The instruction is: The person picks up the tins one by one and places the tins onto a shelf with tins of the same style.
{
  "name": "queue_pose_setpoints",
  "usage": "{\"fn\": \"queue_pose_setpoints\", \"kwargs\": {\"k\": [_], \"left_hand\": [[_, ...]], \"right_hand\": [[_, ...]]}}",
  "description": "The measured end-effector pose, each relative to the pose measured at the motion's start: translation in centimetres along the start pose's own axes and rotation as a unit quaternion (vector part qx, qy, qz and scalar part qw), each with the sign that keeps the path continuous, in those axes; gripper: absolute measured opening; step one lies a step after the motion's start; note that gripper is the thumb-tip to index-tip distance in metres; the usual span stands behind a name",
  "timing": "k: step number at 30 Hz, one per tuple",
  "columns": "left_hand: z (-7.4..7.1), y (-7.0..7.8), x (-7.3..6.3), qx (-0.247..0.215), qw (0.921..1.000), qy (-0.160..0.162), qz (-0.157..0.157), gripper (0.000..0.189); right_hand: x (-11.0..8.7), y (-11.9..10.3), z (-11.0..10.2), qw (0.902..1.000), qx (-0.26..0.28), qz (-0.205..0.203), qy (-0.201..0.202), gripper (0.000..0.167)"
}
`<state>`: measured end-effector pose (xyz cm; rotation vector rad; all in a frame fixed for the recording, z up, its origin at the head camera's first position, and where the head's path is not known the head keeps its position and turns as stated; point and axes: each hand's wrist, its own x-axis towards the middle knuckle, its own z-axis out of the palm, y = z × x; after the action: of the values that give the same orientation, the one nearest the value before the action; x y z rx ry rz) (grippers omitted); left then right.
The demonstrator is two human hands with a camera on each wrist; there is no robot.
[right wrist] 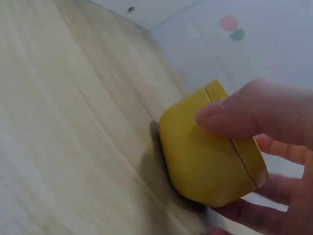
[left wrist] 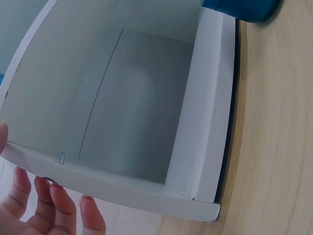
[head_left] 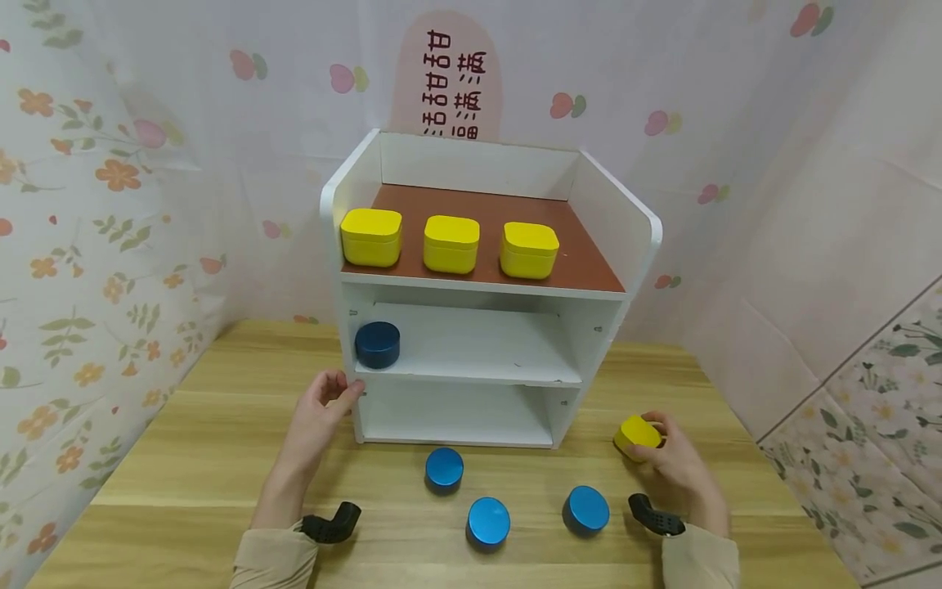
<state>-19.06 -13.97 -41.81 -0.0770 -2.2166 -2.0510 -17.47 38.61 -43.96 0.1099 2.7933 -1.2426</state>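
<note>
At the left side of a white shelf unit [head_left: 456, 286], my left hand [head_left: 327, 401] grips the side panel's front edge. Its thumb lies at the edge and its fingers [left wrist: 63, 205] curl along the outer face. To the right of the unit, my right hand [head_left: 671, 454] holds a yellow lidded box [head_left: 636, 436] with rounded corners, low over the wooden table. In the right wrist view the thumb presses one side of this yellow box [right wrist: 200, 152], with the other fingers around the far side, partly hidden.
Three yellow boxes [head_left: 451, 244] stand in a row on the brown top shelf. A blue round tin [head_left: 378, 343] sits at the left of the middle shelf. Three more blue tins [head_left: 489, 522] lie before the unit on the table [head_left: 184, 466]. Patterned cloth [head_left: 257, 164] hangs behind.
</note>
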Motion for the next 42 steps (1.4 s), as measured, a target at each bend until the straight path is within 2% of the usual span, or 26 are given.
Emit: {"fn": "queue_pose_setpoints", "kwargs": {"k": [10,18,30,42], "left_hand": [[-0.2,0.1,-0.3,0.004,1.0000,0.000,-0.005,0.037],[-0.1,-0.2,-0.1,0.000,1.0000,0.000,-0.001,0.037],[-0.4,0.0,-0.1,-0.002,1.0000,0.002,-0.003,0.036],[0.1,-0.1,0.1,-0.012,0.9999,0.005,-0.010,0.034]], "right_hand": [[0.2,0.1,0.4,0.9996,0.010,0.001,0.028,0.065],[-0.9,-0.8,-0.7,0.9974,0.018,-0.036,0.060,0.069],[-2.7,-4.6,-2.1,0.9898,0.016,-0.097,0.104,0.070],[-4.4,-9.3,-3.8,0.9691,-0.029,-0.195,0.149,0.067]]}}
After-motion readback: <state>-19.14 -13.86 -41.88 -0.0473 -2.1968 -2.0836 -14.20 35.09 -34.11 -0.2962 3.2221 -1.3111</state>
